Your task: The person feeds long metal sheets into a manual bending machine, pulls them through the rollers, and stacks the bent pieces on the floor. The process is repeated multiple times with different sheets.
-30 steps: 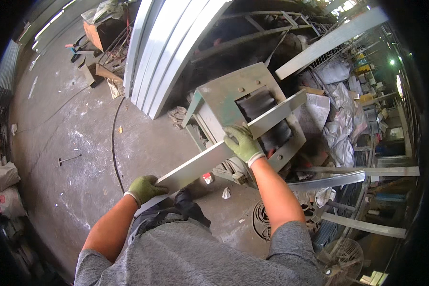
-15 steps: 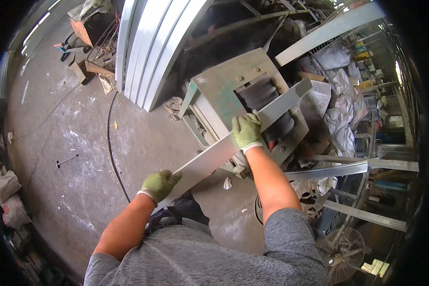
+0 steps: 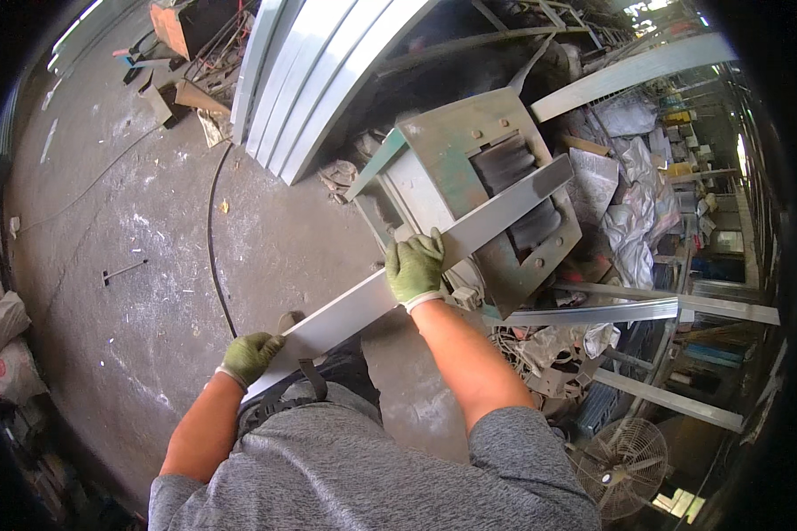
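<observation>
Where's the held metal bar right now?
Head view, centre: the metal bar slants from the left hand at lower left, past the right hand, its upper-right end overlapping the boxy grey-green machine.

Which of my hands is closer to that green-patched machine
Right. Your right hand holds the bar close to the machine; your left hand is farther back along the bar.

My gloved left hand (image 3: 251, 357) sits at eight o'clock, fingers curled closed, with the left forearm (image 3: 202, 432) angling toward one o'clock. My gloved right hand (image 3: 414, 270) lies at two o'clock from it, back up, fingers bent, with the right forearm (image 3: 460, 350) pointing toward eleven, reaching farther forward.
</observation>
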Demonstrator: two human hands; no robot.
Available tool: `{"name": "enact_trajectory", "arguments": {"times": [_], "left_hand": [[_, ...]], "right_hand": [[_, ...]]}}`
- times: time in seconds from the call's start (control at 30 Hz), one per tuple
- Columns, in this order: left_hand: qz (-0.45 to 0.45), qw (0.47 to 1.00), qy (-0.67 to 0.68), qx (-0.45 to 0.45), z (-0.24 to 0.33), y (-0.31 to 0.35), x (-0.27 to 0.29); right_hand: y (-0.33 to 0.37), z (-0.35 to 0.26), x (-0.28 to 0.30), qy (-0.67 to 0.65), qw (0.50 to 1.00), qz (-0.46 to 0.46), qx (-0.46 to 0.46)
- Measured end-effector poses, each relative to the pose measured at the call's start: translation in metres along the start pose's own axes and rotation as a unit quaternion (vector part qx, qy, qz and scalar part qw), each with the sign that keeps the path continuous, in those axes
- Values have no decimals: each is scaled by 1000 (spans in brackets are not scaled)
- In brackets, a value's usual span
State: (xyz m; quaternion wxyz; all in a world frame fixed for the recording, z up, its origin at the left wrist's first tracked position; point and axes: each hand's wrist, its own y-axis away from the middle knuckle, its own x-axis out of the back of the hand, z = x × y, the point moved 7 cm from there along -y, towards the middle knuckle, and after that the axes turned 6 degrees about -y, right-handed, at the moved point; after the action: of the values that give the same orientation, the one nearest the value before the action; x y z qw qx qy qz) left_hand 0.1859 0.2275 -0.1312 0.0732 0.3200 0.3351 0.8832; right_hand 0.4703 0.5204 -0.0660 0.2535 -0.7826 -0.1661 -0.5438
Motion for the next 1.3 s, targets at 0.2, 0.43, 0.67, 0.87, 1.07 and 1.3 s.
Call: {"name": "enact_trajectory", "arguments": {"times": [0.2,0.43,0.67,0.87,1.07,1.3], "left_hand": [[12,1000,-26,6,-59,29,7],[29,999,-16,12,-126,66,10],[50,996,-22,69,-198,130,23],[23,994,-14,103,-160,82,7],[-137,987,6,88,7,-52,-10],[-221,962,118,-109,171,-61,-19]], "right_hand": [[21,-56,-17,-16,1000,-3,5],[51,-115,-41,-32,999,-29,-12],[88,-185,-59,-128,990,-64,3],[65,-126,-41,-110,993,-35,1],[-7,10,58,-123,986,29,108],[-41,80,92,-8,1000,-13,7]]}}
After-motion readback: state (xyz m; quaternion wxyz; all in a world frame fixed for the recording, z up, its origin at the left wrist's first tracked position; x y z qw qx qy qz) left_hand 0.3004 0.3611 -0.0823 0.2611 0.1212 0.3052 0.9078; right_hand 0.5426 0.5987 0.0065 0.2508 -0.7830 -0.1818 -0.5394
